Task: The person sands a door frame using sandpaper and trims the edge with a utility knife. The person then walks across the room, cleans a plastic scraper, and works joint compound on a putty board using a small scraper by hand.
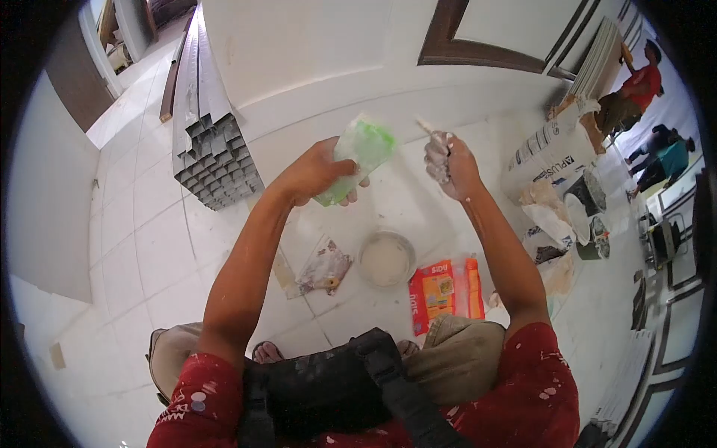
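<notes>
My left hand (325, 172) grips a translucent green plastic container (364, 153), smeared with white, thumb across its near side. To its right, raised at about the same height, my right hand (452, 164) is closed in a fist around a thin pale stick (423, 125), whose tip pokes out toward the container. White paste coats the fingers of that hand. Below both hands, a round bowl (387, 258) of milky white material sits on the tiled floor. Beside it lie an orange-red plastic packet (444, 293) and a crumpled clear bag (326, 269).
A stack of grey metal channels (216, 160) lies along the wall at left. To the right stand a large white sack (553, 149), torn paper and grey-stained buckets (586, 190). Farther right are a person in red (641, 86) and another in teal (668, 164).
</notes>
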Demonstrator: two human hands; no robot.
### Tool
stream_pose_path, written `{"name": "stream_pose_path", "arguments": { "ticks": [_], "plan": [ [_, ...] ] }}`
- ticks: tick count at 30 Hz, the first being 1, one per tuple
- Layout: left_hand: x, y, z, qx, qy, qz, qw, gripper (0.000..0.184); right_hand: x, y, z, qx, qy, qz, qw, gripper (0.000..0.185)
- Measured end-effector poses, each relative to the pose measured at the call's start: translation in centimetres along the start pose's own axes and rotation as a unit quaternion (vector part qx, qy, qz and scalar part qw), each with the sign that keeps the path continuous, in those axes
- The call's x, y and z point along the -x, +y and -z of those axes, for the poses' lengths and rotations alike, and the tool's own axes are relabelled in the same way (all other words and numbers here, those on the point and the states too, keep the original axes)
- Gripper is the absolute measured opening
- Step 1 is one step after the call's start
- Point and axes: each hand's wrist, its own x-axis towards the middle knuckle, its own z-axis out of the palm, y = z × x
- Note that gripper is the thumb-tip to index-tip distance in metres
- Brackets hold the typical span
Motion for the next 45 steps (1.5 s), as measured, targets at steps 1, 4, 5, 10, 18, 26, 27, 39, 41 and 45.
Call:
{"name": "stream_pose_path", "arguments": {
  "ticks": [1, 4, 5, 10, 18, 26, 27, 39, 41, 45],
  "plan": [
    [-0.1, -0.3, 0.2, 0.005, -0.001, 0.002, 1.0, 0.035, 0.3, 0.5, -0.7, 0.002, -0.017, -0.026, 1.0, 0.035],
    [-0.8, -0.1, 0.3, 0.014, -0.026, -0.005, 1.0, 0.035, 1.2, 1.0, -1.3, 0.067, -0.133, -0.075, 0.986, 0.033],
    [-0.8, -0.2, 0.3, 0.017, -0.035, -0.008, 0.999, 0.035, 1.4, 1.2, -1.7, 0.091, -0.125, -0.082, 0.985, 0.032],
    [-0.6, -0.4, 0.3, 0.014, -0.067, 0.012, 0.998, 0.036, 0.2, 0.5, -1.7, 0.104, 0.05, -0.043, 0.992, 0.028],
    [-0.5, -0.1, 0.3, -0.029, -0.099, 0.049, 0.993, 0.042, 1.7, -1.2, -0.4, 0.256, -0.132, -0.095, 0.953, 0.03],
    [0.0, -0.3, -0.7, -0.096, -0.237, 0.08, 0.963, 0.044, 1.1, -1.1, 0.2, 0.224, -0.152, -0.096, 0.958, 0.032],
    [0.0, -0.5, -1.0, -0.093, -0.239, 0.061, 0.965, 0.044, 1.0, -1.1, 0.2, 0.19, -0.123, -0.091, 0.97, 0.032],
    [-0.1, 0.1, -0.3, -0.097, -0.207, 0.072, 0.971, 0.039, 2.3, -1.0, 0.2, 0.25, -0.207, -0.141, 0.935, 0.023],
    [0.2, 0.2, -0.7, -0.129, -0.231, 0.085, 0.961, 0.039, 2.0, -1.2, 0.1, 0.267, -0.177, -0.128, 0.939, 0.023],
    [0.5, 0.3, -0.6, -0.138, -0.234, 0.099, 0.957, 0.036, 1.5, -1.4, 0.3, 0.147, -0.126, -0.113, 0.975, 0.022]
  ]
}}
